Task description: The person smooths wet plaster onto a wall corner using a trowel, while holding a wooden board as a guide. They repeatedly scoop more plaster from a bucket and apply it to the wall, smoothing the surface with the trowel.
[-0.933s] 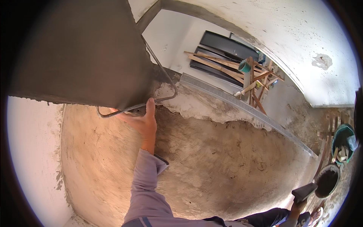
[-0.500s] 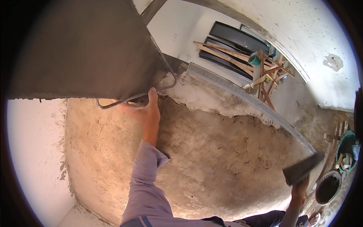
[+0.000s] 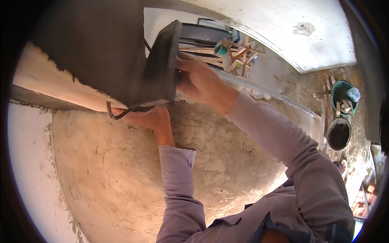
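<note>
Plaster is covering the rough grey wall [image 3: 121,182] below both hands in the head view. The left hand [image 3: 148,119] is reaching up under a large dark board [image 3: 93,52], its fingers curled around the bent metal handle [image 3: 117,113] at the board's lower edge. The right hand [image 3: 198,81] is gripping a dark flat trowel [image 3: 162,65], fingers clamped on its back, just above the left hand. Wooden scraps [image 3: 237,54] are lying beyond the right fingers; two buckets [image 3: 339,133] are standing well apart to the right.
</note>
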Available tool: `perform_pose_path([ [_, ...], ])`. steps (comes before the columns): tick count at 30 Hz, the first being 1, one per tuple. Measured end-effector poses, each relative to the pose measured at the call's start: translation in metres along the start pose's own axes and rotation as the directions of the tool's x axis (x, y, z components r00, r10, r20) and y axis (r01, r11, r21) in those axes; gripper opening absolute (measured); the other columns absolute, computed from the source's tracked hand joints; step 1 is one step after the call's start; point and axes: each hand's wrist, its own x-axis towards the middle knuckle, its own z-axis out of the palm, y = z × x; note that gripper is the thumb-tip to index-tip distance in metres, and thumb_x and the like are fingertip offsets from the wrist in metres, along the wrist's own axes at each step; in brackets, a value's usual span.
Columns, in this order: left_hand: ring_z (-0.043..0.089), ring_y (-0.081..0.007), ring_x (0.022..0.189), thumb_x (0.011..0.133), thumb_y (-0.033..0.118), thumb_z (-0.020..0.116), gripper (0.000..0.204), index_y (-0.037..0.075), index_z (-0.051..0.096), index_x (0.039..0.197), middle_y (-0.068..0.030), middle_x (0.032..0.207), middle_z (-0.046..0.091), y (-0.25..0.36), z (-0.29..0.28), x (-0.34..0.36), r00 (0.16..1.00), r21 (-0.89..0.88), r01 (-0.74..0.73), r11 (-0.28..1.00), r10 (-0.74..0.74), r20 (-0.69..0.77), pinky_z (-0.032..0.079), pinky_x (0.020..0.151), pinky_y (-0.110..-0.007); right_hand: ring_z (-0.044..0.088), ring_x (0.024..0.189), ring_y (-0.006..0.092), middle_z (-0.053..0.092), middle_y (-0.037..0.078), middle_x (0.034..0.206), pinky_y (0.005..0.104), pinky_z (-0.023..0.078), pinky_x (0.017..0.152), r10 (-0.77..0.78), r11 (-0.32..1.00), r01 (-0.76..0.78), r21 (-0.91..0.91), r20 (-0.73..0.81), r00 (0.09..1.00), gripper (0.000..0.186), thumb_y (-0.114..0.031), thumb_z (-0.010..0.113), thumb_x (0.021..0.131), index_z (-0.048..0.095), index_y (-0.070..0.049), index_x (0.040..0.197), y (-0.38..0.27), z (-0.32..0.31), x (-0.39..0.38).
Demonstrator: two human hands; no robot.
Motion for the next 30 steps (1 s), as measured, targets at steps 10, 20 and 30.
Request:
perform_pose_path([
  [10,0.034,-0.0345,0.126,0.065,0.039,0.089,0.13,-0.007,0.001,0.149,-0.0213,0.138,0.029,0.01,-0.016,-0.017,0.993,0.099,0.096,0.99,-0.102,0.059,0.031,0.103,-0.048,0.067,0.096,0.0232,0.064,0.014,0.111,0.0394,0.058,0.083,-0.032,0.998,0.027,-0.057,-0.08,0.996,0.028,-0.018,0.049,0.102,0.054,0.005,0.118,0.011,0.009,0.002],
  [20,0.031,-0.0386,0.13,0.068,0.033,0.086,0.118,-0.007,0.009,0.147,-0.025,0.142,0.027,0.002,-0.015,-0.009,0.997,0.205,0.067,0.976,-0.074,0.028,0.025,0.106,-0.051,0.066,0.095,0.0238,0.065,0.012,0.109,0.0418,0.052,0.087,-0.037,0.988,0.022,-0.151,-0.098,0.994,0.023,-0.013,0.05,0.1,0.058,0.004,0.113,0.001,0.043,0.016],
  [30,0.028,-0.0372,0.132,0.068,0.026,0.085,0.118,-0.007,0.006,0.148,-0.0249,0.141,0.024,0.009,-0.018,-0.011,0.994,0.142,0.072,0.987,-0.082,0.073,0.022,0.111,-0.052,0.062,0.108,0.0332,0.06,0.023,0.118,0.0443,0.053,0.098,-0.265,0.9,0.207,-0.382,-0.104,0.959,0.039,-0.018,0.032,0.102,0.049,0.008,0.126,-0.058,0.018,-0.014],
])
